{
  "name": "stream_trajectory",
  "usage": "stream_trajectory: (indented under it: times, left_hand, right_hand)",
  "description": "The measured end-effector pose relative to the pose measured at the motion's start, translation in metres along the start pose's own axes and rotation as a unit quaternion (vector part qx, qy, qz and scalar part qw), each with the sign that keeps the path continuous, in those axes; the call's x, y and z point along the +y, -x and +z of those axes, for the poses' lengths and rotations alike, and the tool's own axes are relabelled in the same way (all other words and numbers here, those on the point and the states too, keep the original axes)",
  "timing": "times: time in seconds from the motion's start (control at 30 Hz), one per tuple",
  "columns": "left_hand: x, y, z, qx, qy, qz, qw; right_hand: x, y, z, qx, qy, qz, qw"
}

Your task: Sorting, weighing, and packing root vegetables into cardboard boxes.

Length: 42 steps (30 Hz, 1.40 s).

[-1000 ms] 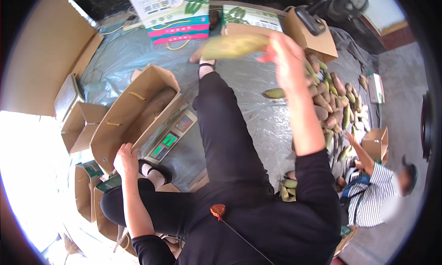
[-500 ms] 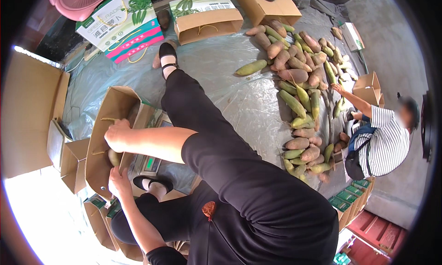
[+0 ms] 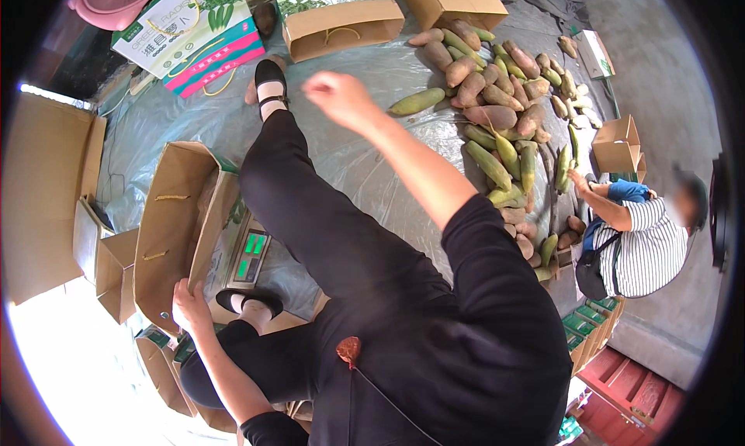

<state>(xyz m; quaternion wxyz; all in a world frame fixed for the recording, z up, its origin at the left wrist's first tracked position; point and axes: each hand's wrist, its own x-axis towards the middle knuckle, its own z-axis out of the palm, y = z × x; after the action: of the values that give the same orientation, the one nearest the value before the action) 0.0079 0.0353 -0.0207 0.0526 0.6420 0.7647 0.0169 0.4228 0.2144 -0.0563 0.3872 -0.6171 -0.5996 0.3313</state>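
Observation:
My left hand grips the lower edge of an open cardboard carton with yellow cord handles. The carton leans beside my left leg, next to a scale with a lit green display. Part of its inside is in shadow, so its contents cannot be made out. My right hand is raised above the plastic sheet, near my outstretched right foot, its fingers loosely curled and slightly blurred. Nothing shows in it. To its right lies a green radish, at the edge of a heap of green radishes and reddish-brown tubers.
Printed cartons and an open brown-flapped carton stand at the back, beside a pink plastic basket. At right, a person in a striped shirt reaches to the heap. Packed boxes line the lower right.
My right hand has left the carton and swung up and to the right. My left hand stays on the carton's edge. The scale display has come into fuller view.

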Motion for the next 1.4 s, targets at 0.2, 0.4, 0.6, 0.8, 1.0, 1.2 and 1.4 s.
stream_trajectory:
  times: [0.2,0.4,0.6,0.8,1.0,1.2,1.4]
  left_hand:
    - [0.027,-0.007,-0.001,-0.014,0.032,-0.012,0.999]
    - [0.011,-0.004,-0.001,-0.022,0.034,-0.030,0.999]
    - [0.008,-0.010,0.008,-0.024,0.041,-0.020,0.999]
    - [0.005,-0.013,0.005,-0.033,0.035,-0.034,0.998]
    - [-0.004,-0.008,0.005,-0.030,0.015,-0.034,0.999]
    - [0.005,-0.016,0.010,-0.048,0.062,-0.047,0.996]
    - [-0.005,-0.012,0.002,-0.041,0.035,-0.043,0.998]
  right_hand:
    - [0.220,0.079,-0.060,-0.008,0.248,0.190,0.950]
    - [0.257,0.090,-0.053,-0.024,0.231,0.349,0.908]
    - [0.309,0.050,-0.062,0.054,0.240,0.378,0.893]
    - [0.336,0.023,-0.059,0.071,0.172,0.438,0.879]
    - [0.354,0.001,-0.048,0.036,0.180,0.458,0.870]
    - [0.372,0.009,-0.071,0.151,0.040,0.427,0.890]
    - [0.310,0.059,-0.048,0.103,0.213,0.362,0.902]
